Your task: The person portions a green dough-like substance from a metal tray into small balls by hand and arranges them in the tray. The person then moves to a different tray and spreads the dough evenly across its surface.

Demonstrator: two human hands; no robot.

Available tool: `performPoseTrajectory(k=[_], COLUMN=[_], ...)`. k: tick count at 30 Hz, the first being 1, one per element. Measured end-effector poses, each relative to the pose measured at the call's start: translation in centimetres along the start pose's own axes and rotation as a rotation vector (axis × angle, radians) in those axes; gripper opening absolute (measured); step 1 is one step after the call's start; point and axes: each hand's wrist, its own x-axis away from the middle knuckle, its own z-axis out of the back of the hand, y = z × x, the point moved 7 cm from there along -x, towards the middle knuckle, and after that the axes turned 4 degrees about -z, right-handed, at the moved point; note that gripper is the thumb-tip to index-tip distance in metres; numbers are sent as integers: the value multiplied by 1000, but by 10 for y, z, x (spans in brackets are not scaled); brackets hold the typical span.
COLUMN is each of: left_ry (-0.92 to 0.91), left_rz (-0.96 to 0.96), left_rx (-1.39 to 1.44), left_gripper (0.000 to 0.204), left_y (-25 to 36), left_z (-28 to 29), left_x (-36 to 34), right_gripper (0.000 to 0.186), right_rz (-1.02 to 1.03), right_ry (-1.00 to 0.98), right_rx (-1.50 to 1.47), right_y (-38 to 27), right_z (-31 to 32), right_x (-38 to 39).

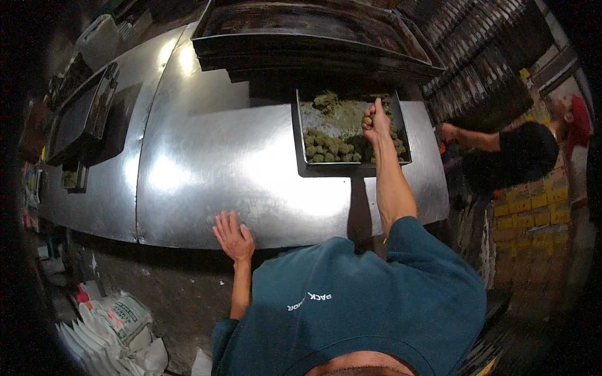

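Observation:
My right hand (376, 122) is over the right side of a rectangular metal tray (332, 163) on the steel table (188, 138). Its fingers are curled; what they hold, if anything, I cannot make out. In the tray, greenish-brown balls (326, 148) gather along the near side, and a rough mass of similar material (323, 101) lies at the back on a paler, dusty base. My left hand (234, 235) rests with fingers spread on the near edge of the steel surface, holding nothing.
Stacked dark trays (320, 51) sit behind. More trays (78, 113) are at left. Dark racked sheets (476, 56) rise at back right. A co-worker in a dark top (520, 156) stands at right by yellow boxes (527, 222). White sacks (119, 319) lie low at left.

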Motion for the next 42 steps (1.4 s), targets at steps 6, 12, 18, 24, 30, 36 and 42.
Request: performPoseTrajectory(k=[6, 12, 18, 24, 30, 36, 42], left_ry=[-30, 7, 5, 8, -44, -34, -63], left_rz=[-4, -2, -27, -5, 10, 5, 8], left_rx=[-51, -16, -20, -36, -27, 5, 15], left_gripper=[46, 48, 49, 48, 48, 48, 48], left_y=[-2, -3, -4, -3, 2, 4, 3], left_z=[-5, -7, -11, -9, -2, -1, -5], left_x=[2, 1, 3, 0, -5, -10, -10], right_gripper=[40, 34, 45, 33, 30, 26, 16], right_rz=[181, 159, -42, 587, 838, 803, 660], right_ry=[159, 6, -123, 180, -175, -93, -447], right_rx=[624, 137, 136, 2047, 1751, 1828, 2109], right_y=[-40, -52, -42, -65, 19, 87, 74], right_z=[-21, -5, 38, 29, -63, -74, -67], right_x=[40, 62, 32, 55, -13, -80, -85])
